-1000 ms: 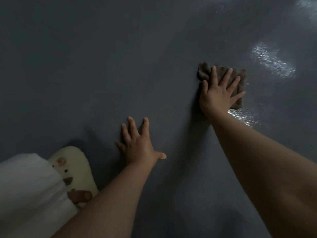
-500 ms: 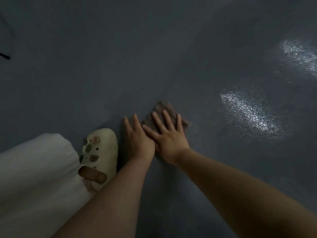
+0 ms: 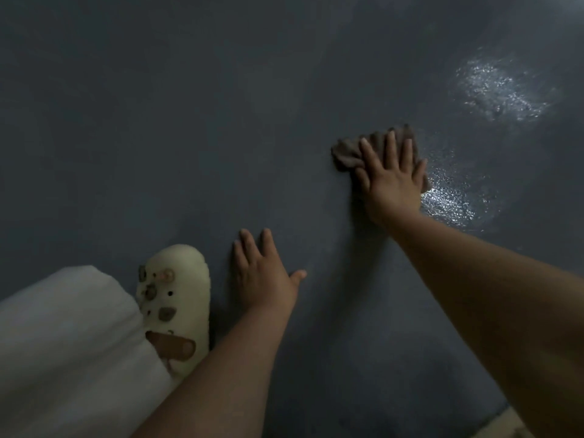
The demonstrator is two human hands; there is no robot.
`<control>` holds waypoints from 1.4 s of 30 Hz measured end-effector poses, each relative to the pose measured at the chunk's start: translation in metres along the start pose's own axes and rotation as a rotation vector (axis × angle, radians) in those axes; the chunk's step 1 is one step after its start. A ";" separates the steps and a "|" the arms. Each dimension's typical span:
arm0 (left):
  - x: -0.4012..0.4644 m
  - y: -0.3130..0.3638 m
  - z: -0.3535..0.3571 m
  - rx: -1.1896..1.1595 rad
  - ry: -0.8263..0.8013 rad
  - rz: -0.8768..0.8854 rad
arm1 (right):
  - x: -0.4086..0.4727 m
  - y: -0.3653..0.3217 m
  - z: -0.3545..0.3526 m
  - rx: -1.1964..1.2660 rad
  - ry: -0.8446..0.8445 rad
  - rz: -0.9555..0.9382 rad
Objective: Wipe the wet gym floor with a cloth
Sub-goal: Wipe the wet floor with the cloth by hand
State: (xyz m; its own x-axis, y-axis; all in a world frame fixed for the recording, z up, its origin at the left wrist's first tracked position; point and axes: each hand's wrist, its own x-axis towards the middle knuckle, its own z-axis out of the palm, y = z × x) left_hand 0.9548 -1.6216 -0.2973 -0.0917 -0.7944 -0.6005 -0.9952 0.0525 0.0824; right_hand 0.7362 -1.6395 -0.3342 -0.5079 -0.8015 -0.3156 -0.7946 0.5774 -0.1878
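Right hand [image 3: 390,181] presses flat, fingers spread, on the cloth [image 3: 347,154]; the wet patch [image 3: 448,200] glistens just to its right, nearest this hand.

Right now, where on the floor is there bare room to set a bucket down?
Bare floor spreads beyond the shoe and left hand, and left of the cloth under the right hand. Avoid the shiny patches on the right; the lower left is crowded.

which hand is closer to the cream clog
Left. The left hand rests flat on the floor just beside the cream clog; the right hand presses the cloth farther away.
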 end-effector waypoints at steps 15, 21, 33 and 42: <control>0.006 -0.015 -0.018 -0.487 0.351 -0.020 | -0.054 -0.118 0.033 -0.119 -0.180 -0.491; 0.009 0.004 -0.021 -0.498 0.414 -0.119 | -0.094 -0.089 0.041 -0.232 -0.257 -0.708; -0.022 0.054 0.013 0.000 0.094 0.337 | -0.035 0.076 -0.005 -0.065 0.035 -0.070; -0.028 0.070 0.022 0.250 -0.003 0.288 | -0.054 0.058 0.004 0.039 0.020 0.168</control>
State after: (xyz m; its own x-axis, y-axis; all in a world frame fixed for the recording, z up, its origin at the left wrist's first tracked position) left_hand 0.8874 -1.5824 -0.2925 -0.3681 -0.7239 -0.5834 -0.9064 0.4193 0.0517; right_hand 0.7193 -1.5619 -0.3315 -0.6394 -0.6959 -0.3270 -0.6847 0.7088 -0.1697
